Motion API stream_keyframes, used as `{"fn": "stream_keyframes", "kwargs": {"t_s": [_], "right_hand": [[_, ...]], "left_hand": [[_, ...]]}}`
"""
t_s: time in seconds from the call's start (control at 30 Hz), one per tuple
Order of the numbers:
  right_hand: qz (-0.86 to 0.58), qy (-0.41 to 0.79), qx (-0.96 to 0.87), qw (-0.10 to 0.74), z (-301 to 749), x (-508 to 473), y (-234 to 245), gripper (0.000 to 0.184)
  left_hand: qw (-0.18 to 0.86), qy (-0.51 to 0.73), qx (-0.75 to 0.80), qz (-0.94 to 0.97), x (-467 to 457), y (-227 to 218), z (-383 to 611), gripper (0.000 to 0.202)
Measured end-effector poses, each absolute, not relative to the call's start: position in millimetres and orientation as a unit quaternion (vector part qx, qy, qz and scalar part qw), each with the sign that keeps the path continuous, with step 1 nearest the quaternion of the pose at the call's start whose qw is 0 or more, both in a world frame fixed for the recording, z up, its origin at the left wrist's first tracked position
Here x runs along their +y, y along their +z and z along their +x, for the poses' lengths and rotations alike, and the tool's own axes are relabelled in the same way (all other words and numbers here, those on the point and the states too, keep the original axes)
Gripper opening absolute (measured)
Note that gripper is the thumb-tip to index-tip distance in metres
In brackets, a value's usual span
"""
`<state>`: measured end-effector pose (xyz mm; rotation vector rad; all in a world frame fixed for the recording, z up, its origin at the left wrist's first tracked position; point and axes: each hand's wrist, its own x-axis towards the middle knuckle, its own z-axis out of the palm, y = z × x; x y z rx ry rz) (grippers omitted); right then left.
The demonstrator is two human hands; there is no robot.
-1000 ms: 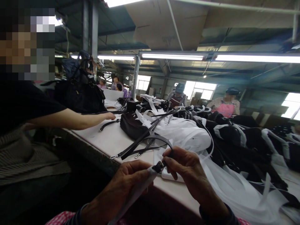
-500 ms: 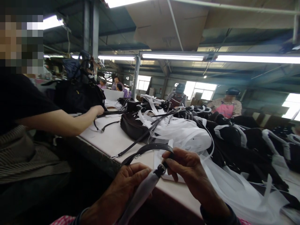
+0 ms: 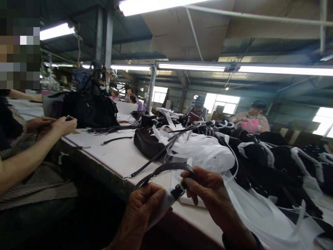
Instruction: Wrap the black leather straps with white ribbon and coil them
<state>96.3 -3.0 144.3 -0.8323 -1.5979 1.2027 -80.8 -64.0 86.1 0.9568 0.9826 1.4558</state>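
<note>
There are the wearer's two hands point(image 3: 144, 206) point(image 3: 208, 185), one buckle point(image 3: 180, 190) between them, two people point(image 3: 195, 111) point(image 3: 253, 121) opposite.

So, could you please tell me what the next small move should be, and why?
Perhaps the right grip should gently draw the black strap at the buckle while the left grip steadies the white wrapping. The right grip pinches the strap beside the buckle, the left holds the wrapping on the other side, and the strap arches loosely; whether its end is threaded is hidden.

Straps point(image 3: 153, 158) lie on the pale table point(image 3: 114, 158); black bags point(image 3: 146, 143) too.
</note>
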Motion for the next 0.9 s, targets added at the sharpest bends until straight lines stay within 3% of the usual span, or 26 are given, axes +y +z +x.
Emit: {"fn": "stream_keyframes", "kwargs": {"t_s": [0.4,0.53,0.7,0.9], "right_hand": [[-0.353,0.495,-0.64,0.47,94,-4,146,0.029],[-0.338,0.499,-0.647,0.467,90,-5,146,0.029],[-0.346,0.505,-0.641,0.463,86,-7,144,0.03],[-0.299,0.532,-0.649,0.454,83,-6,143,0.029]], "left_hand": [[0.383,0.664,0.453,0.455,-64,77,-78,0.043],[0.427,0.622,0.463,0.466,-63,81,-81,0.045],[0.553,0.558,0.412,0.461,-64,89,-84,0.046],[0.571,0.564,0.371,0.467,-59,94,-88,0.036]]}}
